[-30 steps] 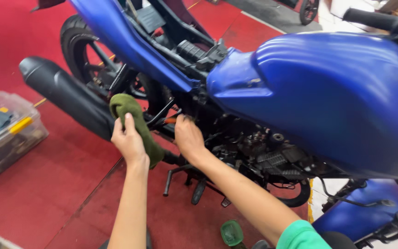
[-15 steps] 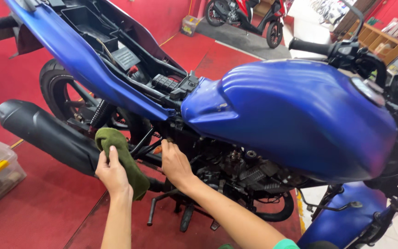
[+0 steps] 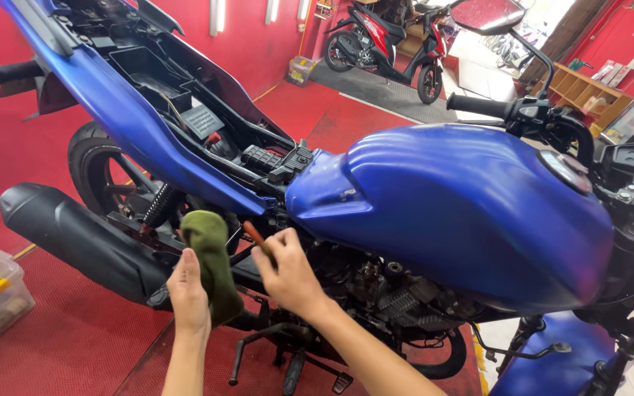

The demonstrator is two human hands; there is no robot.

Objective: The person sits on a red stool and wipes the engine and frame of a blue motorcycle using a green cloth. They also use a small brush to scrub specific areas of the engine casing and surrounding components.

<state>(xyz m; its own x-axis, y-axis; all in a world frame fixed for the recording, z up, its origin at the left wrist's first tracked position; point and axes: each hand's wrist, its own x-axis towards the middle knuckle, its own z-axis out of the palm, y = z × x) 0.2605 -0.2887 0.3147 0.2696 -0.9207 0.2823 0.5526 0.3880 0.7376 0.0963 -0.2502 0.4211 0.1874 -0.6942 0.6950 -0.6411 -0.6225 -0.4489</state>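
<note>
We hold an olive-green cloth (image 3: 210, 260) in our left hand (image 3: 188, 297); it is thick and soft-looking, folded into a long pad that stands nearly upright, its rounded top rising above our fingers and its lower end draped down past the palm. It sits just in front of the frame below the open seat bay. In our right hand (image 3: 291, 275) we grip a slim tool with an orange-red handle (image 3: 252, 236), tilted up and to the left, just beside the cloth; its tip is hidden.
</note>
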